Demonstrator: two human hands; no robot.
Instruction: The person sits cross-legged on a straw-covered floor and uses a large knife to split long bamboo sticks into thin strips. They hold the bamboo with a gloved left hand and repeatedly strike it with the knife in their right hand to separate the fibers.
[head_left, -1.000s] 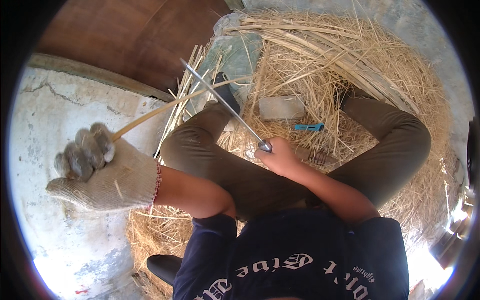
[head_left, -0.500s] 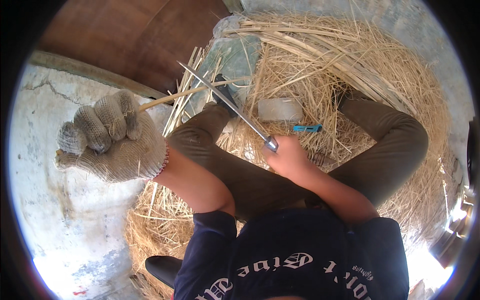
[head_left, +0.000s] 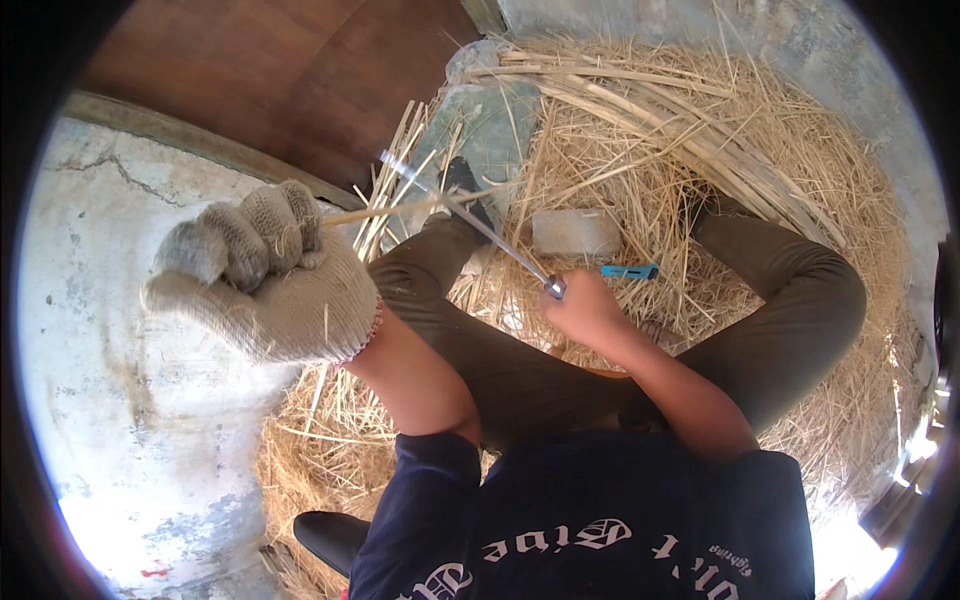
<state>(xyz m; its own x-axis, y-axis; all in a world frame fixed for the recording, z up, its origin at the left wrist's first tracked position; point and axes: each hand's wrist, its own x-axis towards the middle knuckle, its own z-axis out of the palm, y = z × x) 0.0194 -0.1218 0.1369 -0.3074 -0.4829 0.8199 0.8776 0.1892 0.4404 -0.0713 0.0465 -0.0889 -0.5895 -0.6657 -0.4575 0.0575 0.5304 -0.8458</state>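
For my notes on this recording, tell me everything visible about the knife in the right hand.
The knife has a long, narrow, silvery blade that looks like metal, with a shiny collar at its base. The bare right hand grips its handle, which is hidden in the fist. The blade slants toward the view's upper left, its far end blurred. In the picture it crosses the thin tan strip held by the gloved left hand; whether they touch is unclear.
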